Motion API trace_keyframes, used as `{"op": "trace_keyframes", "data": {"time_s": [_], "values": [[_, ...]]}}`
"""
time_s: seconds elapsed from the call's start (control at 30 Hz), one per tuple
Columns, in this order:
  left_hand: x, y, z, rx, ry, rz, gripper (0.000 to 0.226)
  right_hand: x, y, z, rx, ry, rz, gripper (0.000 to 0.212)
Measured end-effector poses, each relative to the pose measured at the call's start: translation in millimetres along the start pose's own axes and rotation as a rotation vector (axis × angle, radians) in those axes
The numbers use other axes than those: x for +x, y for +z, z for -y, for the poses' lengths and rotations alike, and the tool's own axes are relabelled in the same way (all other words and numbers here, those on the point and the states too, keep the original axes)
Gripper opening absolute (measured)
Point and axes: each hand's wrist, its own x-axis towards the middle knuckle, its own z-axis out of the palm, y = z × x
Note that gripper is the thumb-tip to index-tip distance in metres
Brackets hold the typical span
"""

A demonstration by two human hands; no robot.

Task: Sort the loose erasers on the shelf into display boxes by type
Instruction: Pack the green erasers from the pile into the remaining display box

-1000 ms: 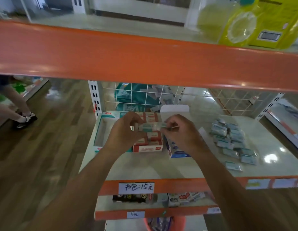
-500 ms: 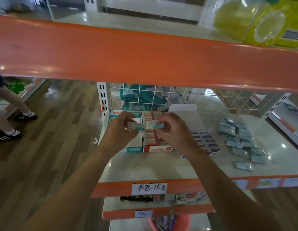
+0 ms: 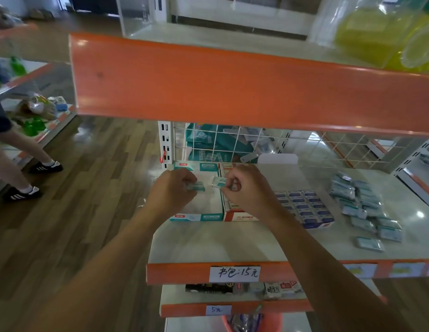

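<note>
Two erasers held over the boxes, one in each hand.
My left hand (image 3: 171, 190) pinches a teal-sleeved eraser (image 3: 196, 186) above the teal box (image 3: 196, 217); my right hand (image 3: 247, 190) pinches a second eraser (image 3: 219, 181) where that box meets the red box (image 3: 239, 216). The blue box (image 3: 319, 225) stands just beside. The loose erasers (image 3: 362, 204) lie farther right on the shelf (image 3: 232, 240).

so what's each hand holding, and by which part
The left hand pinches one teal-wrapped eraser by its left end; the right hand pinches a second eraser by its right end.
</note>
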Motion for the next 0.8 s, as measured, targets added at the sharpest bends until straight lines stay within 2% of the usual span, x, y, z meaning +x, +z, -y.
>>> {"op": "trace_keyframes", "data": {"time_s": [0.07,0.3,0.5,0.63,0.8], "values": [[1.5,-0.3,3.2,0.055,0.016,-0.017,0.029,3.5,1.9,2.3,-0.025,0.030,0.017,0.024],[13.4,1.6,15.3,0.026,0.006,0.017,0.044,22.5,6.7,17.1,-0.128,0.089,0.131,0.014],[24.1,2.1,26.0,0.152,0.088,-0.007,0.036,38.7,9.7,29.1,-0.243,0.073,0.249,0.013],[29.2,3.5,30.8,0.241,0.103,-0.012,0.038,47.2,19.6,29.8,-0.340,0.037,0.305,0.015],[32.8,5.3,37.0,0.326,0.100,-0.031,0.031,52.4,26.8,26.7,-0.389,0.050,0.282,0.016]]}}
